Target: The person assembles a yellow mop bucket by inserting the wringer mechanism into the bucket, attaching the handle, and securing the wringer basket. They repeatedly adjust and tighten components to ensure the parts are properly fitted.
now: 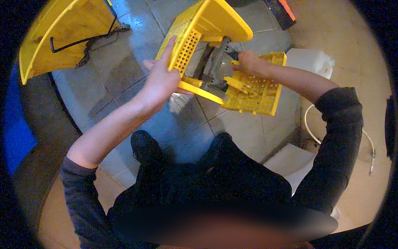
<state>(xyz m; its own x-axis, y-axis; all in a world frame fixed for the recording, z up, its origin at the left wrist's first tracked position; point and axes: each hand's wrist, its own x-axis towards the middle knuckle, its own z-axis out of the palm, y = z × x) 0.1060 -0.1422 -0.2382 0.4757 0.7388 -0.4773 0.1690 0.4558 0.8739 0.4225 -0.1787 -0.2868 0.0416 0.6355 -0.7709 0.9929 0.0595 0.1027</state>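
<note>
A yellow mop wringer [224,20] with a perforated side and a grey metal mechanism inside is held up over the tiled floor. My left hand [161,83] is closed around its near left side, the fingers along the perforated wall. At the wringer's right, a yellow perforated press plate [259,95] sticks out, with dirt on its inner face. My right hand [251,64] is closed at this plate's upper edge, by the metal mechanism; its fingertips are partly hidden. Pale bristles or strands [180,103] show below my left hand; what they belong to is hidden.
A yellow bucket [66,45] with a black wire handle is at the upper left. To the right are a white plastic jug [309,60] and a thin white hose [307,124]. A black-and-orange object [282,12] lies at the far right. My shoes [145,145] stand close below the wringer.
</note>
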